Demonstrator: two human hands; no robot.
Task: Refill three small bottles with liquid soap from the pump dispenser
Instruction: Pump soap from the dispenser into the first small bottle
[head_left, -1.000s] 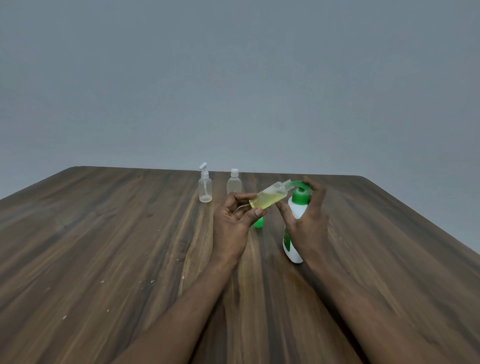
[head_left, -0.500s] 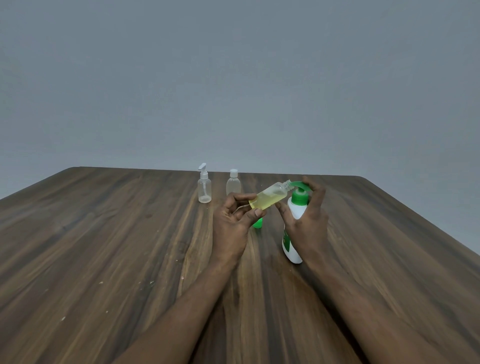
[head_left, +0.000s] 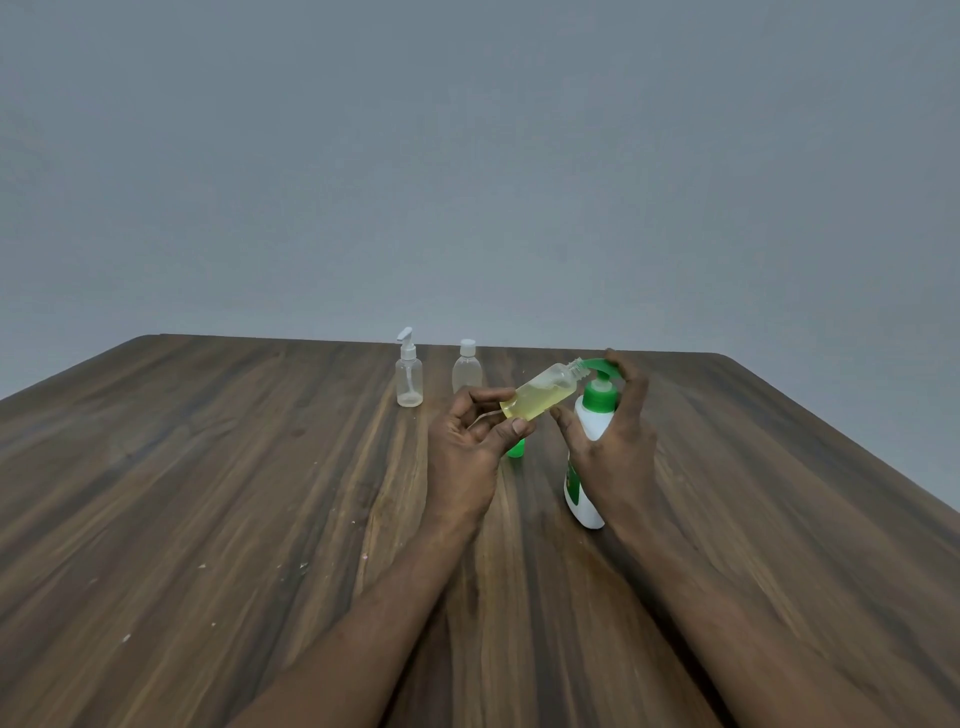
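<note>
Left hand tips a small bottle to the pump spout, right hand on the dispenser.

At centre frame the left hand pinches the base of an uncapped small bottle, about half full of yellow liquid and tilted with its neck up and right against the green spout. Just right of it, the right hand curls around the white pump dispenser, one finger on top of the green pump head. The dispenser's green label is too small to read. A green cap sits behind the left hand. Farther up and left on the wooden table stand a clear pump-top bottle and a clear capped bottle, both unlabelled.
</note>
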